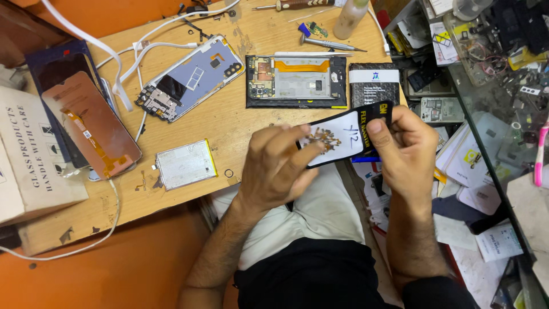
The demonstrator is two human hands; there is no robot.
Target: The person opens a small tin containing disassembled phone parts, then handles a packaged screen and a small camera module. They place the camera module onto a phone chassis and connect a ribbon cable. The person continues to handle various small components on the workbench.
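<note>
Both hands hold a small black and white pouch (349, 136) with a small copper-coloured flex part showing through its clear window. My left hand (274, 166) grips its left end with thumb and fingers. My right hand (406, 149) pinches its right, black top end. The pouch hangs over my lap, just off the wooden table's (229, 120) front edge.
On the table lie an opened phone frame with an orange flex (296, 81), a phone back with a circuit board (189, 77), a silver battery (186, 164), a display panel (91, 123), screwdrivers (329, 43), a small bottle (350, 18) and white cables. A cardboard box (28, 160) stands left. Cluttered shelves stand right.
</note>
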